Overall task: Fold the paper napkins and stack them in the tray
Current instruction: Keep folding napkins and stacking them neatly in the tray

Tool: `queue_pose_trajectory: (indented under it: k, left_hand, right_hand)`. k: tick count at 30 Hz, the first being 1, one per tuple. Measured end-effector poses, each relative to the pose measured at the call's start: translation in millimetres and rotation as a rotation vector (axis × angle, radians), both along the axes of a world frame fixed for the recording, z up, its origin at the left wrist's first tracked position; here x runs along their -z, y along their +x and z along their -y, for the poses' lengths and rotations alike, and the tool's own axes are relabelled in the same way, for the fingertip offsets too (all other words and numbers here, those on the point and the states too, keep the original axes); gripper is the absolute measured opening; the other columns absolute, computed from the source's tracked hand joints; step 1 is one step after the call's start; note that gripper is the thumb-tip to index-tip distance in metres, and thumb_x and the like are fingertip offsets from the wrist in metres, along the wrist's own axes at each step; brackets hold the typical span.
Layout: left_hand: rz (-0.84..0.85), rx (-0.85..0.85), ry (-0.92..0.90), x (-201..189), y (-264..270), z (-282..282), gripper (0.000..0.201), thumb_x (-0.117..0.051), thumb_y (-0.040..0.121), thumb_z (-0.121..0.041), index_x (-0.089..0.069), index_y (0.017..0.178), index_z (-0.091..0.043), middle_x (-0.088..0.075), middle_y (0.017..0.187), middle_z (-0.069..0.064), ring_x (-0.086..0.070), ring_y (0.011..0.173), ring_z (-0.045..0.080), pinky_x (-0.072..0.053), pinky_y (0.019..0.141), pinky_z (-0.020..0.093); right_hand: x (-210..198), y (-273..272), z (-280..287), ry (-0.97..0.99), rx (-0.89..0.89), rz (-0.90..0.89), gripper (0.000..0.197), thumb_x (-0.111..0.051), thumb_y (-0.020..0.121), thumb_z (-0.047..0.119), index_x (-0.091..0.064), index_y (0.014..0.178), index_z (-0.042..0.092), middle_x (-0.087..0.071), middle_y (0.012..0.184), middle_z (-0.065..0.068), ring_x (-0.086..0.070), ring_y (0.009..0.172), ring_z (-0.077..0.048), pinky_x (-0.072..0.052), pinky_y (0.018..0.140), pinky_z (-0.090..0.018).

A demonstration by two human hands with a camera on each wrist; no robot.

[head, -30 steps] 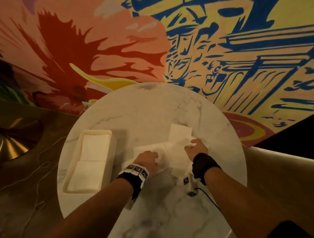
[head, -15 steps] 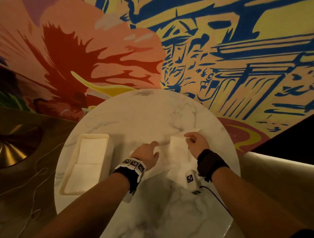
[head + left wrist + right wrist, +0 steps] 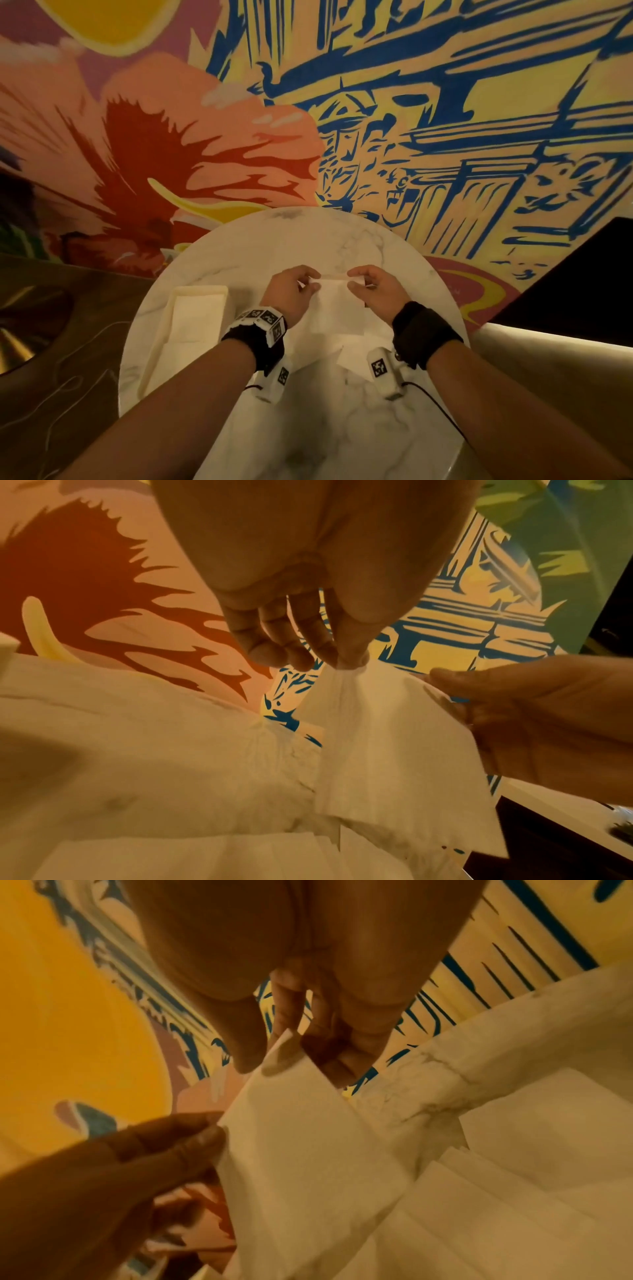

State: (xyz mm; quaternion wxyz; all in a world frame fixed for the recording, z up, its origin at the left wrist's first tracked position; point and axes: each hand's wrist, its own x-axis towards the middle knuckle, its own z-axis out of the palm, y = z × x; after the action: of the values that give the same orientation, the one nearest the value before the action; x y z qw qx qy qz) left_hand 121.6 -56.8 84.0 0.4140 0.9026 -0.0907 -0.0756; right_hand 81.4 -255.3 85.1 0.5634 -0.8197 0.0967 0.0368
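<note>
A white paper napkin (image 3: 337, 305) hangs above the round marble table (image 3: 294, 240), held up by its top edge. My left hand (image 3: 298, 284) pinches its top left corner and my right hand (image 3: 368, 284) pinches its top right corner. The left wrist view shows the pinch of my left hand (image 3: 349, 658) on the napkin (image 3: 387, 750). In the right wrist view my right hand (image 3: 274, 1053) pinches the napkin (image 3: 301, 1150). A cream tray (image 3: 215, 291) with folded napkins (image 3: 190, 322) in it sits at the table's left.
More loose napkins (image 3: 346, 353) lie on the table under my wrists, seen as napkins (image 3: 531, 1177) in the right wrist view. A painted wall (image 3: 376, 102) rises behind the table. A dark floor with a brass disc (image 3: 20, 329) lies left.
Both hands lifted one napkin off the loose pile on the table and now hold it up by its top corners. The head camera tilted up.
</note>
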Motion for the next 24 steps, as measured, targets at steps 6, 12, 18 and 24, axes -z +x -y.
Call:
queue_pose_trajectory:
  k: [6,12,18,24]
  left_hand:
    - [0.120,-0.045,0.022,-13,-11,-26,0.007,-0.066,0.093,-0.026,-0.072,0.094,-0.023,-0.060,0.090,-0.008,-0.055,0.084,0.013,-0.039,0.075,0.023]
    - [0.118,-0.028,0.076,-15,-16,-55,0.006,-0.065,0.092,-0.033,-0.064,0.093,-0.028,-0.056,0.107,-0.005,-0.055,0.102,0.019,-0.044,0.091,0.032]
    - [0.019,0.071,0.085,-29,-22,-68,0.021,-0.068,0.088,-0.047,-0.076,0.098,-0.030,-0.074,0.099,-0.010,-0.064,0.094,0.009,-0.051,0.088,0.030]
    - [0.054,0.014,0.057,-35,-18,-86,0.016,-0.070,0.091,-0.029,-0.080,0.099,-0.020,-0.076,0.103,-0.004,-0.065,0.096,0.008,-0.043,0.088,0.016]
  right_hand:
    - [-3,-4,-29,-0.292,0.033,0.082,0.006,-0.068,0.090,0.025,-0.071,0.095,0.023,-0.056,0.076,0.005,-0.052,0.070,-0.014,-0.042,0.070,-0.021]
    - [-13,-2,-57,-0.481,-0.071,0.126,0.012,-0.066,0.092,0.031,-0.073,0.098,0.024,-0.052,0.096,0.003,-0.049,0.084,-0.011,-0.036,0.077,-0.020]
    - [-26,-2,-83,-0.348,-0.230,0.079,0.011,-0.068,0.091,0.026,-0.076,0.095,0.020,-0.070,0.088,0.005,-0.062,0.083,-0.010,-0.048,0.079,-0.021]
    - [-24,1,-85,-0.171,-0.120,0.042,0.006,-0.070,0.089,0.015,-0.075,0.088,0.017,-0.072,0.083,-0.002,-0.065,0.064,-0.013,-0.052,0.059,-0.016]
